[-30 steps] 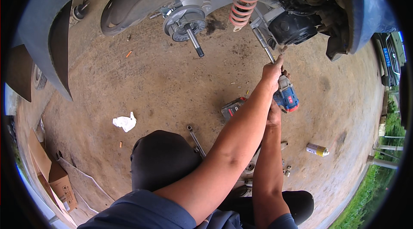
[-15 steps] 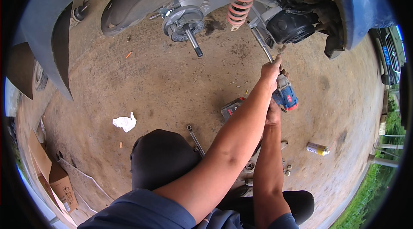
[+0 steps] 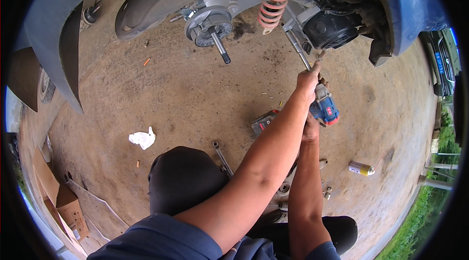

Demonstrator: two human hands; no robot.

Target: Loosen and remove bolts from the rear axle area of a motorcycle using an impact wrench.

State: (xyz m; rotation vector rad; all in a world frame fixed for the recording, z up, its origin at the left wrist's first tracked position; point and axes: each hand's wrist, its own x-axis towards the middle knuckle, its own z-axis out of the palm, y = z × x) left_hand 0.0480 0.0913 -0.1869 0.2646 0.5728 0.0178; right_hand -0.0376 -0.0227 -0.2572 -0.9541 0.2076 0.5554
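A blue cordless impact wrench (image 3: 326, 109) lies across in front of me, with a long silver socket extension (image 3: 298, 51) reaching from its nose to the black engine casing (image 3: 330, 30). My left hand (image 3: 308, 83) is closed round the near end of the extension, by the wrench's nose. Behind it, my right hand (image 3: 310, 128) grips the wrench near the handle, partly covered by my left forearm. The wrench's battery (image 3: 264, 122) shows on the other side of that forearm. How the extension's far end meets its fastener is too small to tell.
A bare wheel hub with axle (image 3: 210, 28) and a red coil spring (image 3: 273, 8) hang above. On the floor lie a ratchet wrench (image 3: 222, 157), a white crumpled bag (image 3: 142, 138), a spray can (image 3: 361, 168) and several small metal parts. A cardboard box (image 3: 71, 211) stands at left.
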